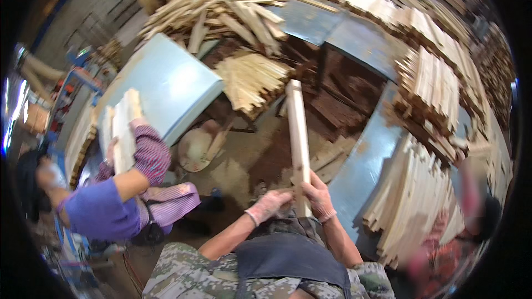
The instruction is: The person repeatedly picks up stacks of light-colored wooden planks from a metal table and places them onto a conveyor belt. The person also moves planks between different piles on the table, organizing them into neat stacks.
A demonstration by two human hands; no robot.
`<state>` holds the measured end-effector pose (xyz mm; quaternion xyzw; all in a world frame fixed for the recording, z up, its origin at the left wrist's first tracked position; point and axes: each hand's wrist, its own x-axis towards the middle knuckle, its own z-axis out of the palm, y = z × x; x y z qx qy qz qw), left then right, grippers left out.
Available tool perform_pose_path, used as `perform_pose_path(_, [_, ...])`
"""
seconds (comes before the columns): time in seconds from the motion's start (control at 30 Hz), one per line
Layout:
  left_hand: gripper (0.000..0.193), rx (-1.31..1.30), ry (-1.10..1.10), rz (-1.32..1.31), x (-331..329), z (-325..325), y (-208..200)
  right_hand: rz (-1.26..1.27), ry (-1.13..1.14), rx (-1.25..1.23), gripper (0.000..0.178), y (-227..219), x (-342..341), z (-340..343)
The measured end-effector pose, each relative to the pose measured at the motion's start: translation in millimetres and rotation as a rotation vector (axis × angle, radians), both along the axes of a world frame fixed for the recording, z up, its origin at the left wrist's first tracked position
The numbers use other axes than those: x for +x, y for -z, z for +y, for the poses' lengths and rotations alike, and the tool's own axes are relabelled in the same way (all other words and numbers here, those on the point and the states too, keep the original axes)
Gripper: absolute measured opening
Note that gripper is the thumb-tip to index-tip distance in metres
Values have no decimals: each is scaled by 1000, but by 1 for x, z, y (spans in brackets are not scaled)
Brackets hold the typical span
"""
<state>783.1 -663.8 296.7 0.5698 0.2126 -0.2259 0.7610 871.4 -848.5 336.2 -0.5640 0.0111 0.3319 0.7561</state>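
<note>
Wood stacks and blue-topped tables flank the held wooden strip.

Your right hand hides part of the wooden strip; the lower edge cuts your camouflage sleeves; the right-side co-worker is blurred.

A glossy pale-blue tabletop reflects white light above a grey-brown floor; bright streaks glare at the far left.
</note>
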Motion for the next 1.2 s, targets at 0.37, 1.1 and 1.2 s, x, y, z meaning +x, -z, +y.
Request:
perform_pose_path(0.37, [43, -330, 148, 155, -4, -32, -3, 63, 80, 255, 48, 18, 5, -6])
perform_pose_path(1.1, [36, -18, -184, 5, -3, -3, 9, 268, 11, -188, 14, 152, -20, -60])
perform_pose_path(1.2, [37, 37, -172, -4, -1, -1, 8, 388, 46, -254, 6, 172, -37, -77])
